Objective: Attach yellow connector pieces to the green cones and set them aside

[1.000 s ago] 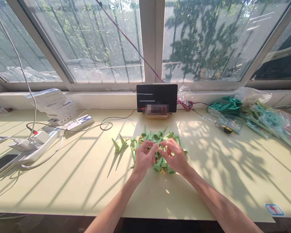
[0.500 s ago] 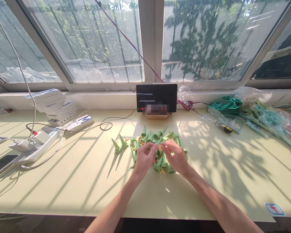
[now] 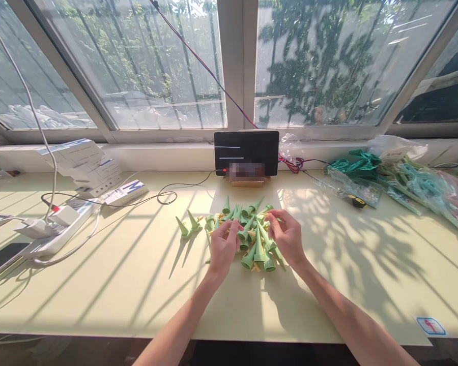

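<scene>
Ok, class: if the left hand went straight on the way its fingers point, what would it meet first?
The left hand would most likely meet the green cones just beyond its fingertips, though its height above them is unclear.

Tablet (image 3: 246, 147) blurred low down. Some green cones (image 3: 259, 249) hidden behind left hand (image 3: 224, 244). Phone (image 3: 5, 257) cut by left edge. Right hand's (image 3: 288, 236) contents too small to tell.
</scene>
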Motion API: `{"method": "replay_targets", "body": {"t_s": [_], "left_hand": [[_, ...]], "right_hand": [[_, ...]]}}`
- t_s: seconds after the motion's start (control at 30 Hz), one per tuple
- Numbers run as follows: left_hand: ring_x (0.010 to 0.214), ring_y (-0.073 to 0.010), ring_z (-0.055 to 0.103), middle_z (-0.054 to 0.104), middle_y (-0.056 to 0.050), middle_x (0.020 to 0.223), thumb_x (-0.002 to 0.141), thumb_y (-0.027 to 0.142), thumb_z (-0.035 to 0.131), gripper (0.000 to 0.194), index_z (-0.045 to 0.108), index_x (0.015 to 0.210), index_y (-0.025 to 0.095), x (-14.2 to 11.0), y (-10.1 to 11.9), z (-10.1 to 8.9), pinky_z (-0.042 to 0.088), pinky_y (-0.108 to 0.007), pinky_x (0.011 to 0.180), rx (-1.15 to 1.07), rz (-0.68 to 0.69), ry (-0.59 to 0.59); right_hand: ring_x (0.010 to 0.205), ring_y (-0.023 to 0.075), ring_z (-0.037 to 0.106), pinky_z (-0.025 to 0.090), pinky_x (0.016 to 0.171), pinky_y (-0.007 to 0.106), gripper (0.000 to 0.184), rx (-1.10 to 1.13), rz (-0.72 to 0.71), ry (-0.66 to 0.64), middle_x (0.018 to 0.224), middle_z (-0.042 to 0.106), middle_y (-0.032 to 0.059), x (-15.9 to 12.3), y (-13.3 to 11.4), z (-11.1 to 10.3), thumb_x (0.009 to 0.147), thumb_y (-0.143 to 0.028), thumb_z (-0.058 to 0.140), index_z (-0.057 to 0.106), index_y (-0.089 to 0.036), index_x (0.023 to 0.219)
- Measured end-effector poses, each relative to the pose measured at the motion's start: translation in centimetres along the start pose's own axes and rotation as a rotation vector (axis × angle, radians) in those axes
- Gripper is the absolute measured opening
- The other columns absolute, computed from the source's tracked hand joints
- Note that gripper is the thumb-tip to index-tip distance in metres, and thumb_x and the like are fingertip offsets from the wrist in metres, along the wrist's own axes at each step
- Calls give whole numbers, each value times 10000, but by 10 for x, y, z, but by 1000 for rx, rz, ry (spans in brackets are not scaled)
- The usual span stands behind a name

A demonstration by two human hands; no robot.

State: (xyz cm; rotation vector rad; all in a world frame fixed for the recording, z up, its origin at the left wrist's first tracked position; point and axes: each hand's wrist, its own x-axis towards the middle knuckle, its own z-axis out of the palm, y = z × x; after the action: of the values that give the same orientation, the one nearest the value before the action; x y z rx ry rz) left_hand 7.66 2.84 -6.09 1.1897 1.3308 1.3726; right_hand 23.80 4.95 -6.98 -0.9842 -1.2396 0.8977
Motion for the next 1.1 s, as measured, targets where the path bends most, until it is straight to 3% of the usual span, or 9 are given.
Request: {"method": "replay_targets", "body": {"t_s": [0.17, 0.33, 0.5, 0.63, 0.87, 1.1], "left_hand": [[366, -86, 336, 370, 56, 392, 865, 533, 576, 372, 614, 700, 202, -1, 0, 0, 270, -218, 408, 31, 28, 21], [381, -93, 309, 335, 60, 426, 861, 512, 583, 331, 611, 725, 212, -2, -1, 0, 203, -232, 410, 150, 107, 64], [446, -98, 400, 578, 6, 640, 825, 386, 641, 175, 647, 802, 212, -3, -2, 1, 302, -247, 469, 346, 277, 128], [457, -81, 406, 658, -31, 890, 853, 335, 606, 141, 664, 880, 209, -4, -4, 3, 381, -268, 548, 489, 385, 82], [484, -88, 430, 640, -50, 946, 879, 330, 575, 189, 665, 988, 205, -2, -13, 2, 409, -280, 580, 657, 406, 36], [691, -187, 595, 645, -78, 956, 892, 348, 557, 232, 668, 1046, 214, 0, -19, 1, 409, -287, 569, 763, 400, -3]], "right_hand": [[443, 74, 474, 399, 393, 217, 226, -3, 2, 8, 764, 626, 11, 0, -1, 0, 905, -410, 590, 609, -185, 914], [452, 75, 480, 417, 410, 218, 210, 2, 5, -3, 765, 624, 5, -2, -1, 0, 911, -397, 587, 613, -190, 935], [454, 77, 480, 415, 409, 218, 230, -9, -7, -15, 769, 620, 9, -2, -1, -1, 915, -412, 575, 624, -192, 955], [450, 81, 472, 408, 407, 222, 242, -25, -15, -19, 756, 617, 12, -1, 0, 0, 915, -424, 568, 634, -195, 953], [453, 84, 474, 406, 410, 225, 254, -53, -18, -27, 753, 615, 16, -2, 1, 1, 921, -430, 557, 641, -190, 932], [481, 93, 497, 417, 432, 224, 263, -83, -12, -30, 745, 618, 18, -2, 3, 1, 920, -434, 567, 648, -184, 933]]}}
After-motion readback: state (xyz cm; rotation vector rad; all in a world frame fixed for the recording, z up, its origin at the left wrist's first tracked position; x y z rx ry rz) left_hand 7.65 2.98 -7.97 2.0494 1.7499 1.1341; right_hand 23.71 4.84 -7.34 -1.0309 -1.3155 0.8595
